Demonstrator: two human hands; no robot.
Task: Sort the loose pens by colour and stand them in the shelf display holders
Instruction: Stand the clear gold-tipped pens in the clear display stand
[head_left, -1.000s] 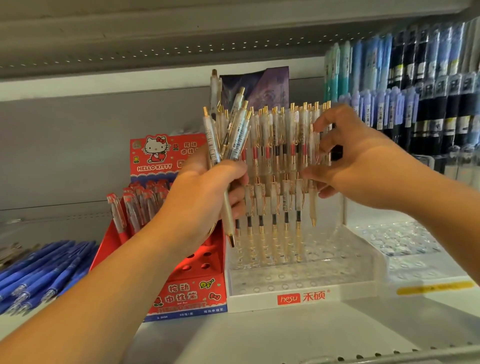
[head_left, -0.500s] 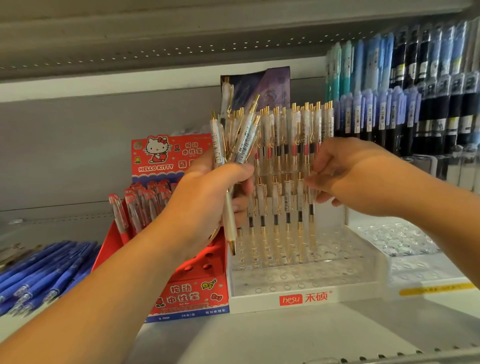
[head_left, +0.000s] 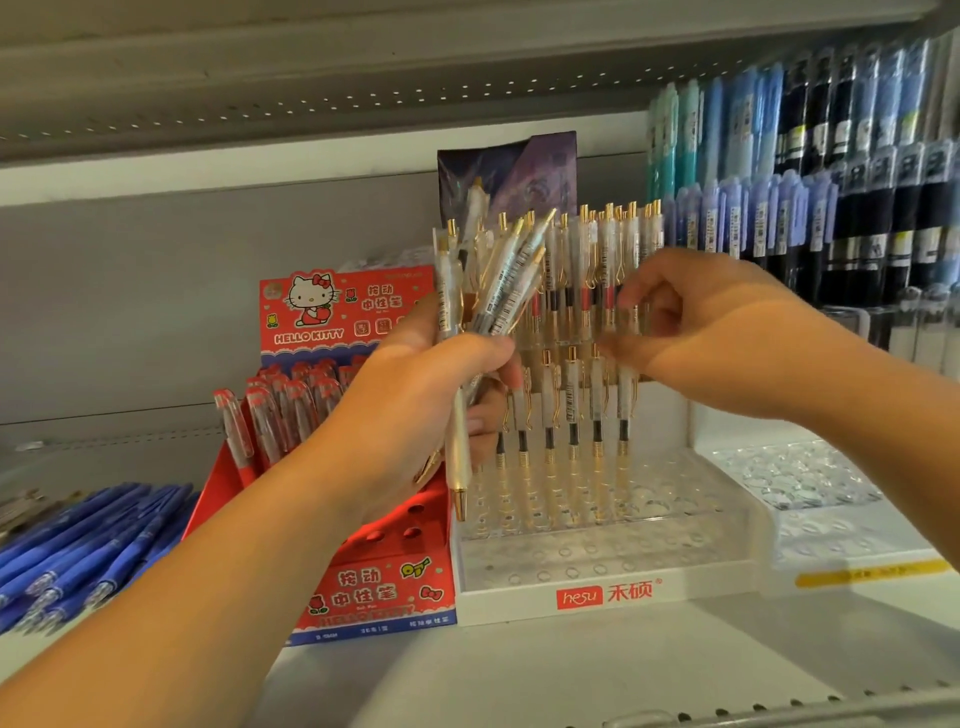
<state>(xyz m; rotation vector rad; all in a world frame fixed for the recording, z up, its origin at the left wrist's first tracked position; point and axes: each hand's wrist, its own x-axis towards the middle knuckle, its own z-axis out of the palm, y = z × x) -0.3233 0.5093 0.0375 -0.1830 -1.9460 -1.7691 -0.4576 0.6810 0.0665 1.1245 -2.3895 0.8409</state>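
Note:
My left hand (head_left: 415, 395) is shut on a fanned bundle of clear pens with gold clips and tips (head_left: 498, 280), held upright in front of the clear tiered Hesu holder (head_left: 597, 566). One pen of the bundle hangs lower, its gold tip near the holder's left edge. In the holder stand a lower row of clear pens (head_left: 571, 415) and a taller back row (head_left: 608, 249) with red or dark refills. My right hand (head_left: 717, 338) hovers in front of these rows, just right of the bundle. It is blurred, its fingers loosely apart with nothing in them.
A red Hello Kitty display box (head_left: 363, 582) with red-capped pens (head_left: 275, 410) stands left of the holder. Loose blue pens (head_left: 88, 545) lie at far left. An empty clear holder (head_left: 800, 478) sits at right, below racks of blue and black pens (head_left: 831, 182). A shelf overhangs above.
My right hand stood a clear pen at the right end of the lower row, let go of it, and has moved up and left toward the bundle. My left hand stayed put.

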